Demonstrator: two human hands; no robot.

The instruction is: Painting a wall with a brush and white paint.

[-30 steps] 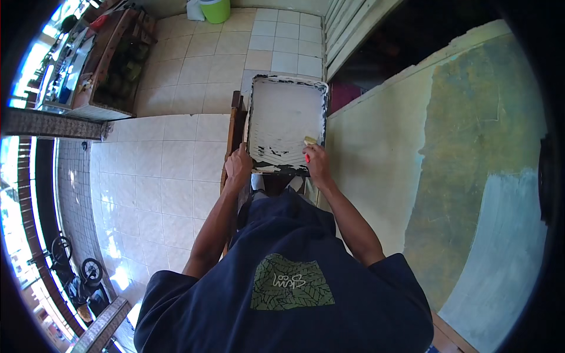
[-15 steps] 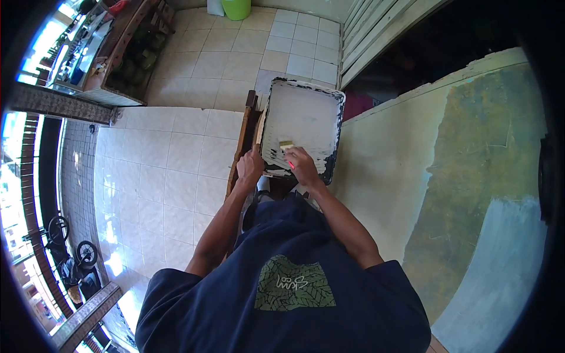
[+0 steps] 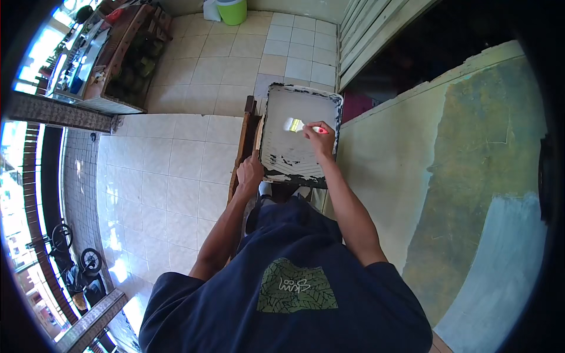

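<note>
My right hand (image 3: pixel 321 139) is closed round the pale handle of a paintbrush (image 3: pixel 296 125), its bristles pointing left and coated whitish. The brush is over the middle of a paint tray (image 3: pixel 306 106), which holds pale grey paint and has black smears along its rim. Ridges and dark patches show at the tray's near end. My left hand (image 3: pixel 250 172) is closed at the tray's near left corner, beside a light wooden strip (image 3: pixel 259 134). What its fingers grip is hidden.
A dark wooden piece (image 3: pixel 245 141) stands along the tray's left side. On the right, a wall (image 3: pixel 471 147) has worn greenish patches and a fresh pale-painted area (image 3: pixel 500 265). A green bucket (image 3: pixel 233 12) stands at the back; a cluttered wooden cabinet (image 3: pixel 120 50) is far left.
My right hand has moved forward and to the right with the paintbrush, from the tray's ridged near end to over its middle. The bristles look whiter. My left hand has stayed about where it was.
</note>
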